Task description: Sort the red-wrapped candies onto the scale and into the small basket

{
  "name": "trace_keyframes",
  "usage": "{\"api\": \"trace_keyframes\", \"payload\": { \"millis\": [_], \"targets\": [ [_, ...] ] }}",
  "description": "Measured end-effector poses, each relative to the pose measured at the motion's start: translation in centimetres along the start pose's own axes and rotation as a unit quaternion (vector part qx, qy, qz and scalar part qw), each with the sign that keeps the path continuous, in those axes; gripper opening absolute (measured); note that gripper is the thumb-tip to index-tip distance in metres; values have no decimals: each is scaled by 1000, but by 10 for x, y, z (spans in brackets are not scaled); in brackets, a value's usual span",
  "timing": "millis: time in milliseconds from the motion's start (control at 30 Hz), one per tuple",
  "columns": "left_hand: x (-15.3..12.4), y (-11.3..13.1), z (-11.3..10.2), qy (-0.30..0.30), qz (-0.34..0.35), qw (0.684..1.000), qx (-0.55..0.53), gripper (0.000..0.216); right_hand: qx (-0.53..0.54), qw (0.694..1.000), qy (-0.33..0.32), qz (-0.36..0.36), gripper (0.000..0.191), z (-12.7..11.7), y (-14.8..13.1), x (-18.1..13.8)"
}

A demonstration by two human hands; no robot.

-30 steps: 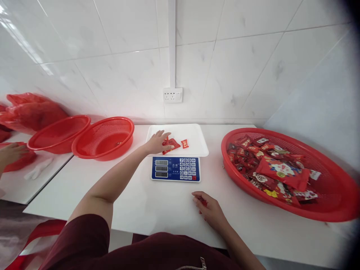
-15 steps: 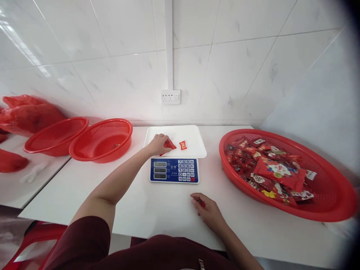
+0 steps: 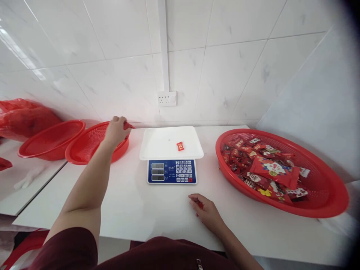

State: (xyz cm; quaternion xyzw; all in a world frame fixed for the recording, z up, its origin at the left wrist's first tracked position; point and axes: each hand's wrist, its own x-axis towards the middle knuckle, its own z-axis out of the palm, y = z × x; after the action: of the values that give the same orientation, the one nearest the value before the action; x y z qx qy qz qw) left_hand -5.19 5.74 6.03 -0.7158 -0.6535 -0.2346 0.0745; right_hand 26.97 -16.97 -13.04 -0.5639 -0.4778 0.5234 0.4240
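Note:
My left hand (image 3: 116, 130) is closed round red snack packets (image 3: 128, 125) and hovers over the near rim of a red mesh basket (image 3: 84, 146). One small red packet (image 3: 180, 146) lies on the white pan of the electronic scale (image 3: 171, 155), whose blue keypad faces me. My right hand (image 3: 206, 212) rests on the white table (image 3: 157, 210) in front of the scale, fingers curled round a small red item that I cannot make out. A wide red basket (image 3: 323, 187) at the right holds several red and dark snack packets (image 3: 270, 170).
A second red basin (image 3: 47, 138) stands left of the mesh basket, with red plastic bags (image 3: 25, 116) behind it. A white glove (image 3: 28, 178) lies on the adjoining lower table. A wall socket (image 3: 167, 98) sits above the scale on the tiled wall.
My left hand closed on packets on the scale pan and carried them left to the mesh basket. One packet stays on the pan. My right hand has stayed put.

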Motion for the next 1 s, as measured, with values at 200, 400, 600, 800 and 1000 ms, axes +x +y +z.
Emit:
{"api": "trace_keyframes", "payload": {
  "millis": [200,400,600,800,1000],
  "targets": [
    [-7,-12,11,-46,-3,998,40,28,0,1000,-8,-3,15,0,3,1],
    [-37,97,76,-160,272,947,-56,34,2,1000,4,-3,15,0,3,0],
    [-39,150,94,-221,347,911,-35,38,1,1000,19,-4,20,0,2,1],
    [-33,121,77,-192,272,943,-26,26,-5,1000,13,3,26,0,5,3],
    [-19,26,11,-44,12,998,31,20,-15,1000,-2,-1,22,-1,4,3]
  ]
}}
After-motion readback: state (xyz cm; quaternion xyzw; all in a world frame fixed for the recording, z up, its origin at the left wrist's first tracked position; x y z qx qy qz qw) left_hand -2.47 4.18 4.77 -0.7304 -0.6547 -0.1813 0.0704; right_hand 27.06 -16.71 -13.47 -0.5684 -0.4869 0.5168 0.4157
